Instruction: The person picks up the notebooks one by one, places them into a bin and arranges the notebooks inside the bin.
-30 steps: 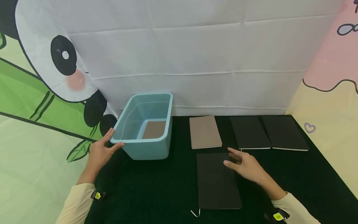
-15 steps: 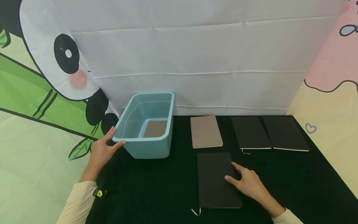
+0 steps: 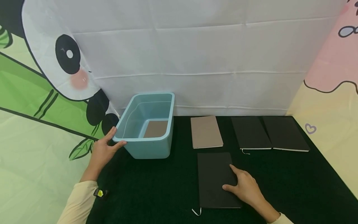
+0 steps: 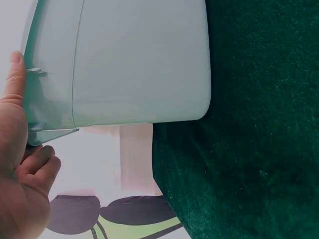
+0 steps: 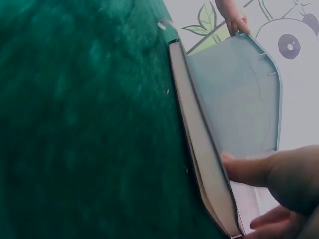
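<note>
In the head view, my left hand (image 3: 103, 153) holds the near left corner of a light blue plastic bin (image 3: 151, 149). The left wrist view has the thumb along the rim and the other fingers bent beside the corner. A brown notebook (image 3: 155, 129) lies inside the bin. My right hand (image 3: 247, 188) is over the right side of a black notebook (image 3: 213, 177), which lies flat with a white ribbon at its near left corner. Its thumb touches the cover (image 5: 212, 129) in the right wrist view; the other fingers are near the right edge, their contact partly hidden.
Behind the black notebook lies another brown notebook (image 3: 207, 132). Two more black notebooks (image 3: 251, 132) sit side by side at the back right, one with a white ribbon. Dark green cloth (image 3: 156, 189) covers the table. A printed white curtain (image 3: 207, 56) hangs right behind it.
My right hand has come down and nearer to me, from above the black notebook's upper right onto its right side. The left hand stays at the bin's corner; the view shifted slightly.
</note>
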The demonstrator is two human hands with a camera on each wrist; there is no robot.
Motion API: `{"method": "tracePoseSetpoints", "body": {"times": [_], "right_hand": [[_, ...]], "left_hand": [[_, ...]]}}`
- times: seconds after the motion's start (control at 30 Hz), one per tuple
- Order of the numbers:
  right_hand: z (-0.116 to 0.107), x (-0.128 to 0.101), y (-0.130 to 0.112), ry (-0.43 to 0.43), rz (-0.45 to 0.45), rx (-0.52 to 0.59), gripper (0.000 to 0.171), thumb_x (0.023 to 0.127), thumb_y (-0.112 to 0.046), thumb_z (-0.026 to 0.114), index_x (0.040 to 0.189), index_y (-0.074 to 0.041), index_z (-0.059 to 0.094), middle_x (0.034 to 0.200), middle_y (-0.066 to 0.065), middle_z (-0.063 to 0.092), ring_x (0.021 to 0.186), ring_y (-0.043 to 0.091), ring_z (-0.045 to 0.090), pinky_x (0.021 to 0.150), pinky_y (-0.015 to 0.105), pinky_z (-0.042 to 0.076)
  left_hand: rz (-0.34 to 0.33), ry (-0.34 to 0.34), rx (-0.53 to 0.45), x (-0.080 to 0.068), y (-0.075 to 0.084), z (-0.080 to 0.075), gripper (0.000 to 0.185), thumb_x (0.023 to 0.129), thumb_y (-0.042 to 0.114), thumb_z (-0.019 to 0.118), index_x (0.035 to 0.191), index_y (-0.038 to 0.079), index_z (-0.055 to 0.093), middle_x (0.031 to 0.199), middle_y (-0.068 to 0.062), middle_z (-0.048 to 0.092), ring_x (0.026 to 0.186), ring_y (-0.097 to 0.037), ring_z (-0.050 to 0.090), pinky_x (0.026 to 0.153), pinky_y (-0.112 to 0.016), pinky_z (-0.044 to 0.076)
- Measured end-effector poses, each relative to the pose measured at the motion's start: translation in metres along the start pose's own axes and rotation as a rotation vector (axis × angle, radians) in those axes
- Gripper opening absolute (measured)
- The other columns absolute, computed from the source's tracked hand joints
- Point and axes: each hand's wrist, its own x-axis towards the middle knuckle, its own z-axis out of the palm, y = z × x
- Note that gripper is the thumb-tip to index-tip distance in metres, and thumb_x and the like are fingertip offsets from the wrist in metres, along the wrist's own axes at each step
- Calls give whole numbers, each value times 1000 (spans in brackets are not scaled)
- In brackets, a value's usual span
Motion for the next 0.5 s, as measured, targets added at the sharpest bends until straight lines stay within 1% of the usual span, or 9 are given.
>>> {"method": "tracePoseSetpoints", "body": {"times": [0.03, 0.13, 0.2, 0.27, 0.33, 0.4, 0.5], "right_hand": [[0, 0, -1, 3, 10, 5, 91, 76, -41, 90, 146, 3, 51, 129, 32, 61, 115, 46, 61, 91, 63, 51], [2, 1, -2, 12, 39, 27, 88, 75, -37, 91, 144, 2, 54, 119, 26, 64, 106, 38, 62, 85, 57, 53], [3, 0, -2, 23, 46, 47, 85, 75, -35, 92, 143, 1, 56, 117, 24, 66, 104, 35, 62, 83, 55, 54], [4, -1, -3, 36, 48, 68, 82, 74, -32, 92, 141, 0, 59, 118, 25, 68, 104, 36, 63, 84, 56, 54], [5, -1, -3, 51, 47, 88, 78, 74, -29, 93, 140, -1, 60, 122, 27, 67, 108, 39, 63, 87, 57, 53], [5, -2, -4, 62, 51, 114, 76, 74, -27, 93, 139, -3, 62, 127, 29, 66, 112, 43, 64, 89, 59, 53], [6, -4, -5, 64, 61, 154, 74, 75, -23, 92, 139, -5, 62, 133, 31, 62, 114, 44, 65, 88, 58, 54]], "left_hand": [[0, 1, 1, 0, 0, 0, 86, 92, 48, 74, 160, 18, 31, 164, -10, 29, 144, -52, 35, 106, -75, 33], [-2, 1, 5, 0, 0, 0, 87, 92, 49, 74, 160, 18, 31, 164, -10, 29, 143, -52, 35, 106, -75, 33], [-4, 1, 7, 0, 0, 0, 87, 92, 49, 74, 160, 19, 31, 164, -10, 29, 143, -52, 35, 106, -75, 33], [-4, 2, 6, 0, 0, 0, 87, 92, 49, 74, 160, 18, 31, 164, -10, 29, 143, -52, 35, 106, -75, 33], [0, 4, 5, 0, 0, 0, 87, 91, 49, 74, 160, 18, 31, 164, -10, 30, 143, -52, 36, 106, -75, 34], [4, 5, 3, 0, 0, 1, 87, 91, 48, 75, 160, 18, 31, 164, -10, 30, 143, -52, 36, 106, -75, 34], [8, 6, 3, -1, 0, 1, 87, 91, 48, 75, 160, 17, 32, 164, -11, 30, 142, -53, 36, 106, -75, 34]]}}
